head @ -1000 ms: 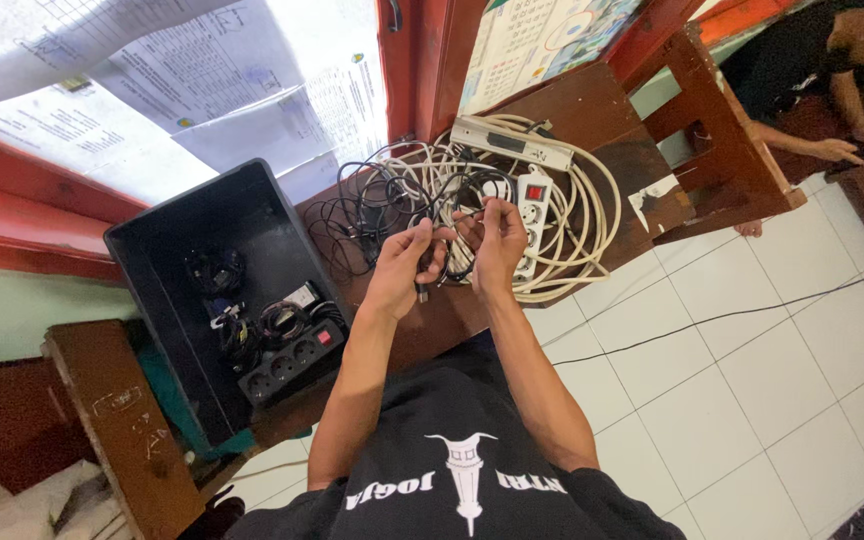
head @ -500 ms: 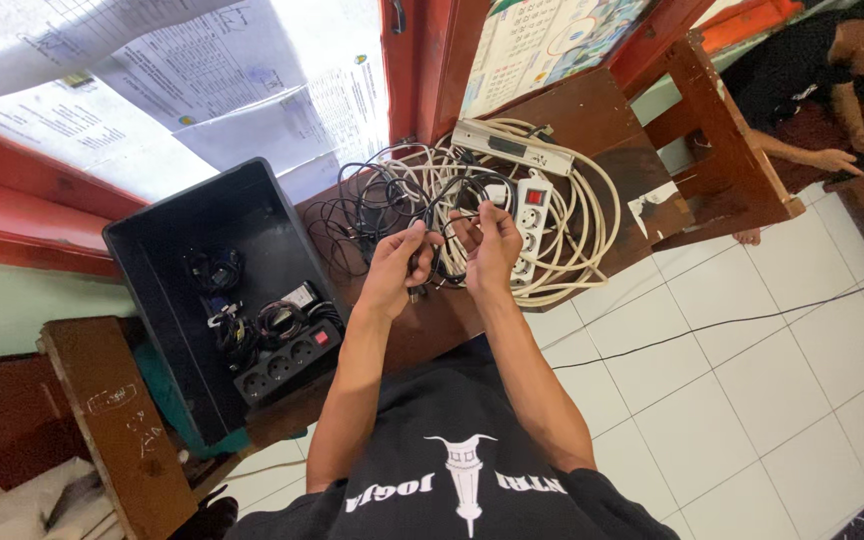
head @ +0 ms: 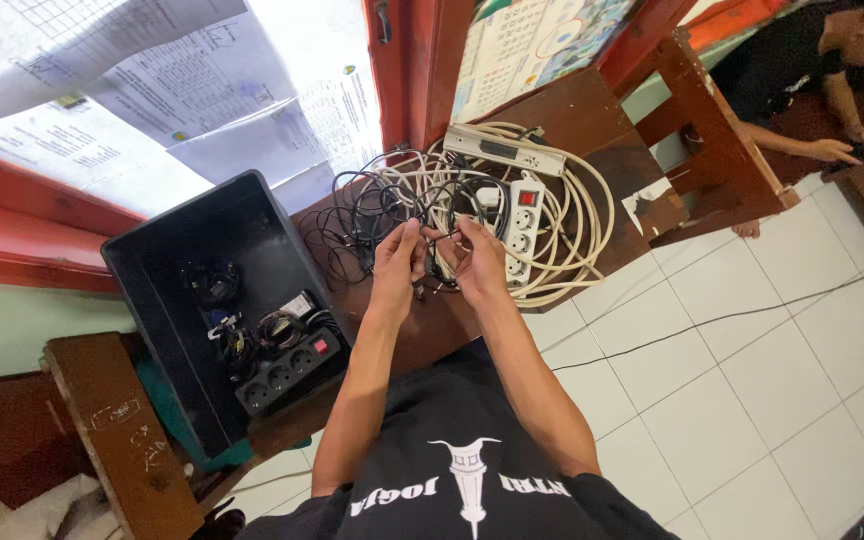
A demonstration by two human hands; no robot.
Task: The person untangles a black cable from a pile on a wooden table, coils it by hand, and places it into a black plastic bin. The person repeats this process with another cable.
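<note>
Black cable [head: 439, 262] sits pinched between my left hand [head: 398, 262] and right hand [head: 479, 262] at frame centre, over the table [head: 592, 120]; both hands have dropped lower and closer together than before, beside the white cord coil [head: 572, 215].

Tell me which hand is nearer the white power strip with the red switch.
Right. The right hand is just beside the white power strip; the left hand is farther away, toward the black bin.

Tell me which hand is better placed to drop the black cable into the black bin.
Probably left. The left hand pinches the thin black cable on the side of the black bin; the right hand sits on the far side, over the white power strip.
</note>
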